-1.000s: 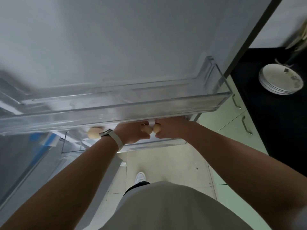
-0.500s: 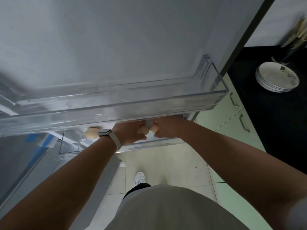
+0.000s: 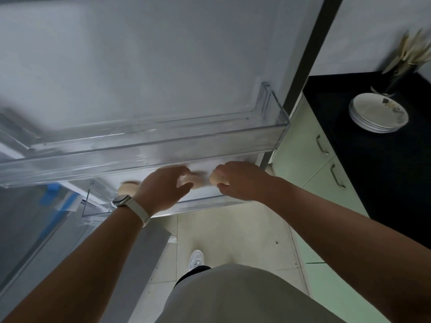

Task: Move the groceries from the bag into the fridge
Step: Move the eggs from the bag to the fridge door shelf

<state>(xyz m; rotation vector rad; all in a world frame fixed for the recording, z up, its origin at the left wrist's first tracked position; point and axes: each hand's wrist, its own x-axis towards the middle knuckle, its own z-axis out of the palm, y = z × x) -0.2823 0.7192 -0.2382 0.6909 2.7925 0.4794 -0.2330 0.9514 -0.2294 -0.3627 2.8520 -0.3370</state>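
Though blurred, oval eggs (image 3: 215, 178) at clear plastic bin (image 3: 210, 201).

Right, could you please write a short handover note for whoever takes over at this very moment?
Left hand grips an egg at the lower door shelf; this part of the picture is blurred.
Right hand grips a second egg just beside it.
A third egg lies in that shelf, left of the left wrist.
Done: at least one egg is shelved.
Left: set both held eggs down, then fetch any remaining groceries. The bag is out of view.
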